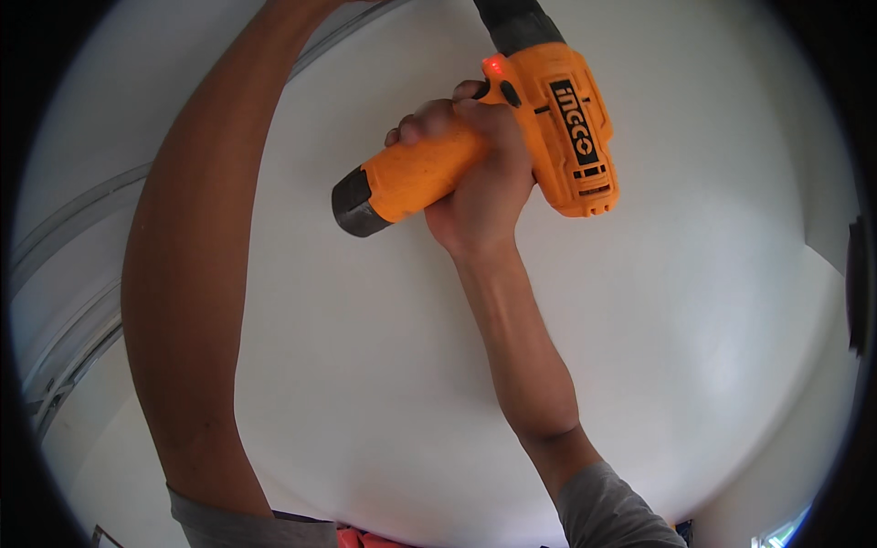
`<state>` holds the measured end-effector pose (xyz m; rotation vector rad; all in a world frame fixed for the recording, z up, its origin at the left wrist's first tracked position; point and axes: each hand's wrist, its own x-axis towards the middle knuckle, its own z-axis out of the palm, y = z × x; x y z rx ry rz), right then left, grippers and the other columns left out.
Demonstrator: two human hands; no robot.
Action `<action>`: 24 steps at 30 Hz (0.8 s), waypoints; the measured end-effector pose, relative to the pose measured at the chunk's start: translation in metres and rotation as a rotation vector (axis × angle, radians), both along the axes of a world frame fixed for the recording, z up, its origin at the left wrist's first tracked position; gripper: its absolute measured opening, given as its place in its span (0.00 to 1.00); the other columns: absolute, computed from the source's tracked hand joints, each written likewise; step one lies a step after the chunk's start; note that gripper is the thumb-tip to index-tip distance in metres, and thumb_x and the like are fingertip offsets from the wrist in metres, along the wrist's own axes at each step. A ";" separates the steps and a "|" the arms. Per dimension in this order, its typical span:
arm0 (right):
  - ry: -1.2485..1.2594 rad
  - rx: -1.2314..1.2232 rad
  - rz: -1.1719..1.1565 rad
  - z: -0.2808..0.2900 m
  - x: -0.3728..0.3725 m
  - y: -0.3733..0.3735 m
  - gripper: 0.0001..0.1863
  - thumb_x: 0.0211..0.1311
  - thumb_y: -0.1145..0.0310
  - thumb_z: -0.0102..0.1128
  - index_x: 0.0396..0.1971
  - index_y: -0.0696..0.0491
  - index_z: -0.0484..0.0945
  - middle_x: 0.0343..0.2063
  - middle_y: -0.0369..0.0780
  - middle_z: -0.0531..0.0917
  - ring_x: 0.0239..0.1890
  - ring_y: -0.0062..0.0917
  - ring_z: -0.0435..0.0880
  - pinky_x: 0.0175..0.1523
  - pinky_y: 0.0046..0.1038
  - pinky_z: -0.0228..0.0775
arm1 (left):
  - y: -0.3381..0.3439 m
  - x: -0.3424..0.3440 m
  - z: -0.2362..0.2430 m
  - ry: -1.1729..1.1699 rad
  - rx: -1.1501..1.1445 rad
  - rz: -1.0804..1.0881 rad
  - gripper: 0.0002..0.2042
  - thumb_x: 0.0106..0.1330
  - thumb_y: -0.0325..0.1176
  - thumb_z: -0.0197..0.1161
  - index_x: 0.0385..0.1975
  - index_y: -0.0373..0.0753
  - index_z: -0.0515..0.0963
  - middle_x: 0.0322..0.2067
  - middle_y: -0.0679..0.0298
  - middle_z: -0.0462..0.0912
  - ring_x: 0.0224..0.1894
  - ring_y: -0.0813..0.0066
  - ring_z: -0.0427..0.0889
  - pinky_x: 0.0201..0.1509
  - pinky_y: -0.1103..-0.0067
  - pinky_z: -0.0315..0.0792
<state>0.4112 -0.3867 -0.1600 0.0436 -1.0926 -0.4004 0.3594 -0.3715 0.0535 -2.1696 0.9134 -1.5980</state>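
Observation:
My right hand is wrapped round the handle of an orange and black cordless drill. A red light glows on the drill near the fingers, and its black base points to the lower left. The black front end runs up past the top edge, so its tip is hidden. My left arm reaches up along the left side. Only a sliver of my left hand shows at the top edge; its fingers, and anything in them, are out of the picture.
A broad, smooth white surface lies behind both arms. Pale ridged trim curves along the left. A dark object stands at the right rim, and something red shows at the bottom.

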 end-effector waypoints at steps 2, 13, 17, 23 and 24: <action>0.031 -0.010 -0.086 0.000 0.000 0.001 0.04 0.60 0.70 0.52 0.35 0.51 0.71 0.22 0.38 0.75 0.28 0.30 0.78 0.41 0.41 0.76 | 0.000 0.000 0.000 -0.009 -0.024 0.032 0.20 0.57 0.37 0.75 0.32 0.20 0.81 0.29 0.38 0.85 0.31 0.55 0.86 0.36 0.64 0.78; 0.012 -0.027 -0.062 0.002 -0.002 -0.001 0.04 0.60 0.70 0.51 0.35 0.50 0.71 0.22 0.38 0.75 0.28 0.30 0.79 0.41 0.41 0.76 | 0.002 -0.007 -0.002 0.033 -0.024 -0.030 0.20 0.57 0.36 0.74 0.32 0.19 0.81 0.31 0.36 0.85 0.33 0.54 0.87 0.37 0.64 0.79; -0.049 -0.017 0.138 0.003 -0.004 0.000 0.04 0.61 0.73 0.53 0.35 0.51 0.71 0.22 0.39 0.76 0.27 0.31 0.80 0.38 0.38 0.77 | 0.004 -0.008 -0.003 0.013 -0.023 0.000 0.20 0.57 0.37 0.74 0.32 0.19 0.81 0.31 0.36 0.85 0.34 0.53 0.87 0.38 0.64 0.79; 0.039 -0.045 -0.118 0.003 0.000 0.003 0.07 0.60 0.68 0.51 0.37 0.50 0.72 0.22 0.37 0.76 0.28 0.30 0.79 0.43 0.42 0.76 | 0.007 -0.004 -0.004 0.007 0.008 -0.023 0.20 0.57 0.37 0.74 0.30 0.20 0.81 0.29 0.37 0.85 0.32 0.53 0.87 0.36 0.65 0.78; 0.042 -0.036 -0.105 0.002 0.000 0.003 0.07 0.60 0.68 0.51 0.38 0.51 0.72 0.21 0.37 0.76 0.28 0.29 0.79 0.42 0.42 0.76 | 0.007 -0.004 -0.004 0.001 0.017 -0.039 0.20 0.57 0.37 0.75 0.29 0.20 0.80 0.28 0.38 0.85 0.31 0.54 0.86 0.35 0.65 0.78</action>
